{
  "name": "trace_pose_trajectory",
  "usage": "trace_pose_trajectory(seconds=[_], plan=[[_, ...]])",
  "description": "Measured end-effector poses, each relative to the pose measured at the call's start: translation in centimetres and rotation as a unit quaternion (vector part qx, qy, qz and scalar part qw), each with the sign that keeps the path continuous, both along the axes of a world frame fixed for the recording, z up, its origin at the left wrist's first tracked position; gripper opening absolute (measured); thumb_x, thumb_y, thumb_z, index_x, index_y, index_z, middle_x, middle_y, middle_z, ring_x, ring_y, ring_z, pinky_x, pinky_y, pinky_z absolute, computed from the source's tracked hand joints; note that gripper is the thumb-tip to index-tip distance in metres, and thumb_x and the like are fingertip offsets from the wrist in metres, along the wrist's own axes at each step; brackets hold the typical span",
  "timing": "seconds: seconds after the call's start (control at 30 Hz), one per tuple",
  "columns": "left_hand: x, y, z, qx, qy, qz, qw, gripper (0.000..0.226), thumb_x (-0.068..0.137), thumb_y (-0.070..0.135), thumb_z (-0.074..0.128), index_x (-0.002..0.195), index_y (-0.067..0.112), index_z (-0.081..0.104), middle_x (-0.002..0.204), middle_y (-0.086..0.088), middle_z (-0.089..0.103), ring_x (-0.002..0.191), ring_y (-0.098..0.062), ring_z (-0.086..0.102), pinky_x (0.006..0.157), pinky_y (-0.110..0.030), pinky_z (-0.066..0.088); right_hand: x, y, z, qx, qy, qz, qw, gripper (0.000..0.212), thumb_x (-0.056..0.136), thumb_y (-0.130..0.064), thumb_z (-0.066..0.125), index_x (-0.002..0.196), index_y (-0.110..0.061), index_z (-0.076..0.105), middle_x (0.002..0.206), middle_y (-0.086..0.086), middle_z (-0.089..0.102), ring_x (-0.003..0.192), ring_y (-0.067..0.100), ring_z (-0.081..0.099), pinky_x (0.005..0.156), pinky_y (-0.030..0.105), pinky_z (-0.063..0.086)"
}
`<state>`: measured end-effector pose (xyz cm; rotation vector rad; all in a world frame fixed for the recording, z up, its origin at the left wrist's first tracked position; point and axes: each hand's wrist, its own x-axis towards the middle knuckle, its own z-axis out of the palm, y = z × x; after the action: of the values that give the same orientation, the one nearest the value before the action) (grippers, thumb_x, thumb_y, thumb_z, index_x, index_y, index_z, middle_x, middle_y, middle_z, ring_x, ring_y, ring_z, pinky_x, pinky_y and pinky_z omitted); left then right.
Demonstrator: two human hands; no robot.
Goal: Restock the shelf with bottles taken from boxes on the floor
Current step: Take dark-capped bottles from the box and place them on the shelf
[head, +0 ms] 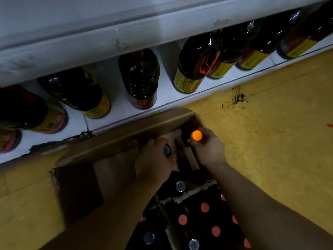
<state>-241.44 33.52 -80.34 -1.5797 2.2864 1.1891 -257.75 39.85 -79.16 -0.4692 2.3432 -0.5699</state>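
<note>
Near the middle of the frame, down in the brown box [111,141] on the floor [270,123], both hands are taking hold of bottles. The right grip [207,150] is curling round the neck of the orange-cap bottle [196,135], with its fingers closing in just under the cap. The left grip [155,159] is wrapping round the top of the dark-cap bottle [167,150], just to the left of it. Both bottles are sitting at the far end of the box, right below the white shelf [126,112]. I cannot tell if they are leaving the box bottom.

These bottles are looking full of dark stuff, so they are probably heavy. Their sides are looking smooth and shiny, so they may be slippery. I cannot tell if they are glass or plastic, so bumping them could be bad. The neck under the cap is looking like a good place to hold.
</note>
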Motion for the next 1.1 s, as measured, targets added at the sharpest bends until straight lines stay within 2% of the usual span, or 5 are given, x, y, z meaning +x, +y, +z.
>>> trace_pose_trajectory(seconds=[0.23, 0.5, 0.7, 0.87, 1.1], plan=[[0.6, 0.3, -2.4, -0.031, -0.04, -0.033, 0.998, 0.045, 0.095, 0.051, 0.061, 0.137, 0.039, 0.048, 0.136, 0.005, 0.061, 0.121, -0.022, 0.061, 0.09, -0.037, 0.053, -0.3, -0.4, -2.1, -0.006, -0.002, 0.014, 1.0, 0.046, 0.085, -0.033, 0.079, 0.128, -0.031, 0.064, 0.123, 0.002, 0.072, 0.116, 0.029, 0.064, 0.091, 0.031, 0.05], [0.3, 0.0, -2.7, -0.093, -0.056, -0.089, 0.99, 0.039, 0.096, 0.047, 0.058, 0.131, 0.036, 0.046, 0.116, 0.002, 0.069, 0.107, -0.026, 0.066, 0.076, -0.034, 0.049, 0.1, -0.5, -3.8, -0.029, 0.016, 0.003, 0.999, 0.043, 0.082, -0.029, 0.082, 0.121, -0.026, 0.066, 0.116, 0.004, 0.072, 0.113, 0.03, 0.064, 0.096, 0.039, 0.052], [0.6, -0.4, -2.8, -0.101, -0.033, -0.099, 0.989, 0.03, 0.097, 0.047, 0.058, 0.122, 0.032, 0.049, 0.103, 0.002, 0.069, 0.096, -0.025, 0.069, 0.071, -0.032, 0.051, 0.1, -0.4, -4.1, -0.037, 0.031, -0.006, 0.999, 0.038, 0.083, -0.027, 0.081, 0.119, -0.023, 0.07, 0.113, 0.006, 0.074, 0.11, 0.029, 0.066, 0.088, 0.031, 0.048], [0.6, -0.3, -3.1, -0.104, -0.025, -0.097, 0.99, 0.022, 0.097, 0.045, 0.058, 0.113, 0.031, 0.05, 0.098, 0.003, 0.066, 0.091, -0.023, 0.067, 0.069, -0.033, 0.052, 0.2, -0.3, -4.7, -0.042, 0.043, -0.003, 0.998, 0.04, 0.083, -0.026, 0.081, 0.121, -0.022, 0.07, 0.115, 0.007, 0.074, 0.112, 0.031, 0.066, 0.093, 0.038, 0.053], [0.6, -0.1, -3.2, -0.088, -0.022, -0.095, 0.991, 0.028, 0.096, 0.046, 0.06, 0.118, 0.034, 0.047, 0.101, 0.002, 0.068, 0.094, -0.021, 0.067, 0.076, -0.038, 0.057, 0.2, -0.1, -4.8, -0.064, 0.046, -0.01, 0.997, 0.038, 0.082, -0.027, 0.083, 0.117, -0.021, 0.071, 0.11, 0.004, 0.075, 0.107, 0.026, 0.067, 0.091, 0.034, 0.051]])
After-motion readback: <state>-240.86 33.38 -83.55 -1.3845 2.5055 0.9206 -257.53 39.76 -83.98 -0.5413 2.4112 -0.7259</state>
